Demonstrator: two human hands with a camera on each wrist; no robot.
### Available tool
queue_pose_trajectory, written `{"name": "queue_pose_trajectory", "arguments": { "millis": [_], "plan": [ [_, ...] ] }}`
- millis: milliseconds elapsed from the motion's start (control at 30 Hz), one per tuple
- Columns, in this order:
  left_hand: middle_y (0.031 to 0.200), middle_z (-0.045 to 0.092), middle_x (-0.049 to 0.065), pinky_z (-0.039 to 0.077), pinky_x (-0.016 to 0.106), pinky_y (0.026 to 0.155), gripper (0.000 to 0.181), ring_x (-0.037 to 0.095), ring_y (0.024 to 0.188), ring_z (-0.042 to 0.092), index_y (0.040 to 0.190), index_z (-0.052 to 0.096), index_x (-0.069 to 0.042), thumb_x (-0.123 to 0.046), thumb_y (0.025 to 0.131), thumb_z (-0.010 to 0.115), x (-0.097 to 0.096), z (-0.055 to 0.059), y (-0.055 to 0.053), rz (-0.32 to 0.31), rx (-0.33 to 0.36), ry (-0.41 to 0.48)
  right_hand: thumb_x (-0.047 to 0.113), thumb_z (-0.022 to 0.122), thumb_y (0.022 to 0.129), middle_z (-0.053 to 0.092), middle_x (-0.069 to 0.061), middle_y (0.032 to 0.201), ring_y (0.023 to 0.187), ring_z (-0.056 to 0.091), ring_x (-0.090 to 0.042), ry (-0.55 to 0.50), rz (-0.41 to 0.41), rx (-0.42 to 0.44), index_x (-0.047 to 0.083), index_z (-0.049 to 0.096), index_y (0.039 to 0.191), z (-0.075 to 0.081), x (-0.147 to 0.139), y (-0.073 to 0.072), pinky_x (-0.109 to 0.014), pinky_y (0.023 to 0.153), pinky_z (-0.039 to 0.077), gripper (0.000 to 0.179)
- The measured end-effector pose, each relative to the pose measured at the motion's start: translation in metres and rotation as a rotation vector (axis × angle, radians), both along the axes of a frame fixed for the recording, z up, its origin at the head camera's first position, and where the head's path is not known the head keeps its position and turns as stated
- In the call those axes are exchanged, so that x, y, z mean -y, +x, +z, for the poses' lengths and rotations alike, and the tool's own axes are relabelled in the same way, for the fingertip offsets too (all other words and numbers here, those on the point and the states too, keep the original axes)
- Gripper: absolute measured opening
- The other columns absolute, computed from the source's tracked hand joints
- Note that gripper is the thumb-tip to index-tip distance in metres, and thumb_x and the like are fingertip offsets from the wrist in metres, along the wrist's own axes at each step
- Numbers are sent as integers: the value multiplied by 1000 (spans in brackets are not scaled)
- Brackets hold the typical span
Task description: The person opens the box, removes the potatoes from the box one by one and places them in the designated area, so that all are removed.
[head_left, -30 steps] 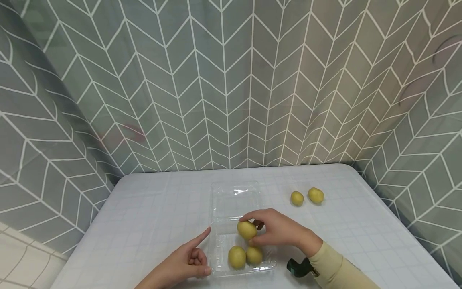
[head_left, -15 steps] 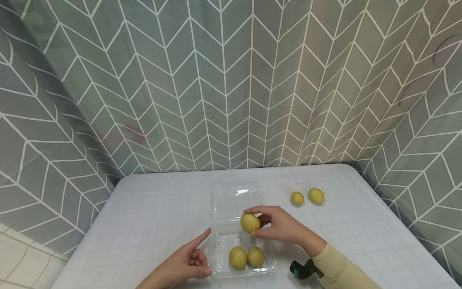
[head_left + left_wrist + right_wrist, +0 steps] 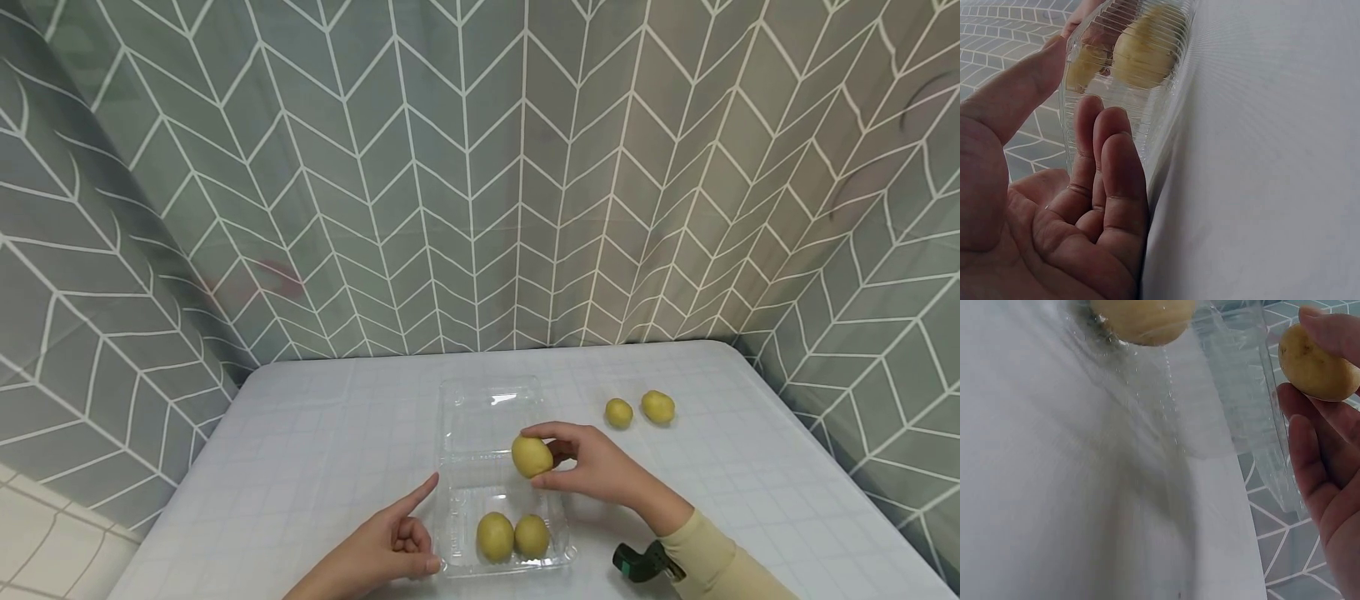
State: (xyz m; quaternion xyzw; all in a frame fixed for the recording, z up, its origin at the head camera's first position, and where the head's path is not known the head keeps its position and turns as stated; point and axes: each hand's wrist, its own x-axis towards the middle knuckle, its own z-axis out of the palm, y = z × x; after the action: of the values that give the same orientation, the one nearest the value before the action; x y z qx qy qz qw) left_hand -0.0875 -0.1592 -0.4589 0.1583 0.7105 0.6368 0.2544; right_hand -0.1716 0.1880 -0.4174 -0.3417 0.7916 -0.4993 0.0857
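Note:
My right hand (image 3: 596, 467) pinches a yellow potato (image 3: 532, 456) between thumb and fingers, above the right side of a clear plastic clamshell box (image 3: 461, 508). In the right wrist view, the held potato (image 3: 1316, 365) shows small dark eyes, close to the box's rim. Two more potatoes, a left one (image 3: 495, 537) and a right one (image 3: 532, 536), lie side by side at the box's near end. Beside the box's left edge is my left hand (image 3: 390, 537), with index finger and thumb stretched to the rim. Its other fingers (image 3: 1124, 165) bend loosely against the box's ribbed wall.
The box's lid (image 3: 491, 412) lies folded back on the white-covered table (image 3: 330, 433). To the back right rest a small potato (image 3: 618, 412) and a bigger, knobbly one (image 3: 657, 407). A patterned curtain (image 3: 480, 183) hangs behind the table and along both sides.
My right hand has carried its potato up, back and to the right, away from the two potatoes in the box. The left hand keeps its place at the box's edge.

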Motion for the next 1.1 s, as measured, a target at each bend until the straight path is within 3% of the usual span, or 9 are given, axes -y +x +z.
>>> {"name": "queue_pose_trajectory", "arguments": {
  "millis": [500,1100],
  "plan": [
    [85,62,7,51,24,70,96,12,75,58,159,15,-10,-13,86,78,-1,3,1,-2,-24,-12,21,82,83,64,-5,124,98,67,-19,-26,-79,20,10,59,134,-4,-25,3,-33,86,53,57],
    [85,61,6,51,23,71,97,10,75,58,159,14,-9,-12,86,77,-1,1,0,-19,-44,-1,13,79,85,58,-18,131,105,65,-21,-79,-109,81,-3,52,137,-17,-52,6,-32,87,53,61]
  ]
}}
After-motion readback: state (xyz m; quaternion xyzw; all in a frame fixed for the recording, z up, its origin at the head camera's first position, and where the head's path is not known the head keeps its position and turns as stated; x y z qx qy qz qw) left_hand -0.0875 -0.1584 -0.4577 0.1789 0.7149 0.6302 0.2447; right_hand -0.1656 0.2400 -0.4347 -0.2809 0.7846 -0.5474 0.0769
